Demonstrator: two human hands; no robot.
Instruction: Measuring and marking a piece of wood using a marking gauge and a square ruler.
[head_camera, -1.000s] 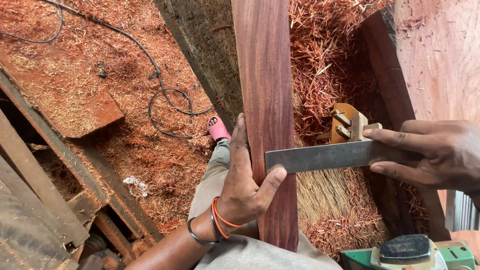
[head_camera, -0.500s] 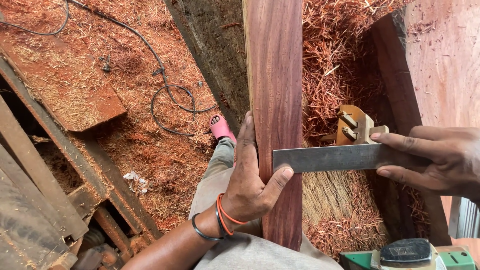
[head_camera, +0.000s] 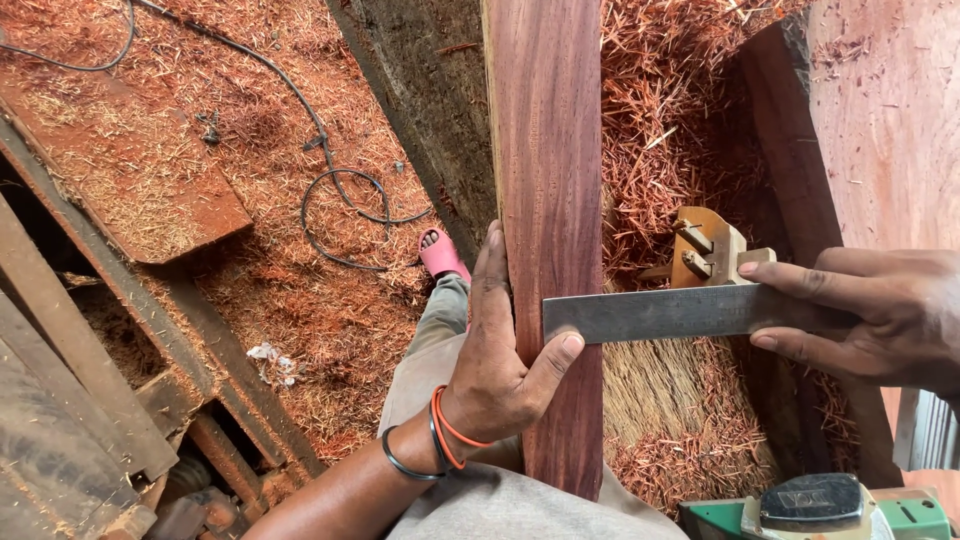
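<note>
A long reddish-brown wooden plank (head_camera: 545, 150) runs up the middle of the view, its near end over my lap. My left hand (head_camera: 497, 365) grips its left edge, thumb pressed on the face beside the tip of a steel ruler (head_camera: 680, 312). My right hand (head_camera: 880, 315) pinches the ruler's right end and holds it flat across the plank's right half. Orange and black bangles circle my left wrist.
A wooden marking gauge (head_camera: 707, 250) lies on red shavings behind the ruler. A wide board (head_camera: 880, 120) stands at the right. A green power tool (head_camera: 820, 505) sits at the bottom right. A black cable (head_camera: 340, 200) loops over the sawdust floor, near my pink sandal (head_camera: 442, 255).
The view shifted a little, so the plank and both hands sit slightly further right. The ruler stays across the plank with both hands holding as before.
</note>
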